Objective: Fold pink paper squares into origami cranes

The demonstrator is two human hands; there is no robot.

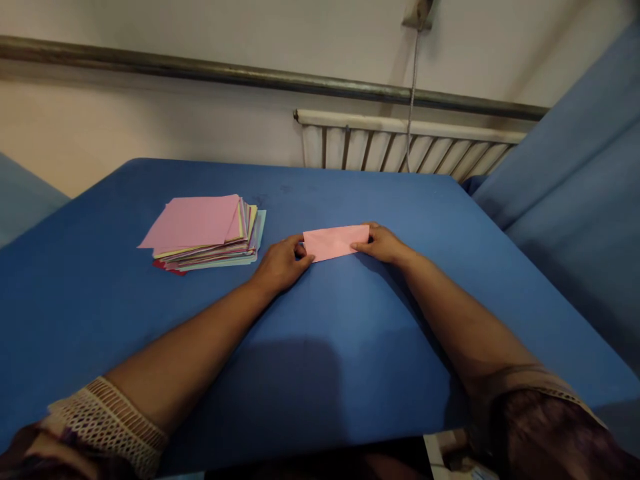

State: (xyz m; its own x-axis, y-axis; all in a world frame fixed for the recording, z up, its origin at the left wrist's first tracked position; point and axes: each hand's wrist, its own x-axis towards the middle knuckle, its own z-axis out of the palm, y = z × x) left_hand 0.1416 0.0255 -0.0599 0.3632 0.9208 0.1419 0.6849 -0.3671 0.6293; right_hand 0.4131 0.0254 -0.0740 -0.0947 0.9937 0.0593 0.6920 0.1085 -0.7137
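Note:
A pink strip of folded-looking paper (336, 243) is held between my two hands, just above or on the blue table. My left hand (284, 264) pinches its left end, thumb on the near face and fingers behind. At the right end, my right hand (383, 244) grips it with the thumb in front. To the left of my left hand lies a stack of coloured paper sheets (197, 223), with pink on top and yellow, purple, light blue and red edges showing. The fingers behind the pink paper are partly hidden.
Under everything is a blue table (300, 320). Beyond its far edge stand a white radiator (360, 143) and a wall with a metal pipe (225, 72). A cord (413, 87) hangs down past the pipe. Blue curtain (575, 167) borders the right side.

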